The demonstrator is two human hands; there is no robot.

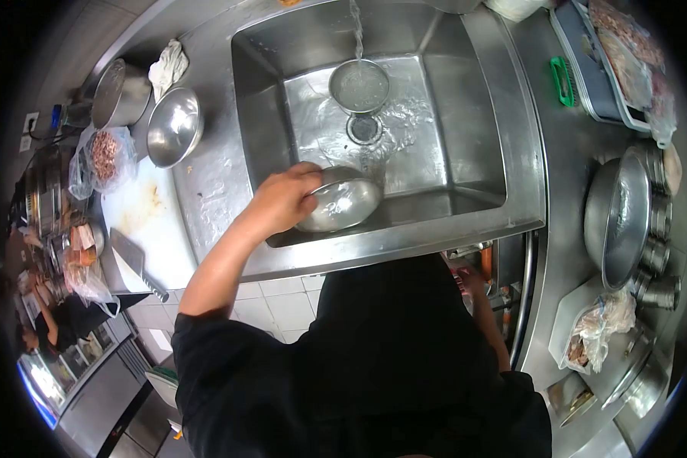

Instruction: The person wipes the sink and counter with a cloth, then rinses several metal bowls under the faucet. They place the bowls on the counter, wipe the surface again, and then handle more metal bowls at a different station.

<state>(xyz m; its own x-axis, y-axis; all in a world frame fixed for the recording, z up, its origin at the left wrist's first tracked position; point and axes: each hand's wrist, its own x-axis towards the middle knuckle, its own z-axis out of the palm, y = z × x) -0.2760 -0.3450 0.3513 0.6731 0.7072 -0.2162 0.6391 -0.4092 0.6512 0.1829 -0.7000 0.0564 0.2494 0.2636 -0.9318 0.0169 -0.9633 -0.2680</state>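
My left hand (287, 197) grips the rim of a metal bowl (347, 204), fingers closed over its left edge. The bowl is tilted inside the front left of the steel sink (477, 145). Behind it, a smaller round metal container (360, 85) stands near the drain (364, 129), with water running into it from above. My right hand (472, 284) is low at the right, below the sink's front edge, beside a reddish thing (458, 279) that I cannot make out. My clothing and the shadow hide most of its fingers.
Left of the sink are another metal bowl (175, 127), a pot (120, 93), a bag of chopped meat (105, 156) and a white cutting board (149, 214) with a cleaver (137, 259). A large bowl (618, 217), a tray of bagged food (599, 332) and a green brush (563, 81) lie right.
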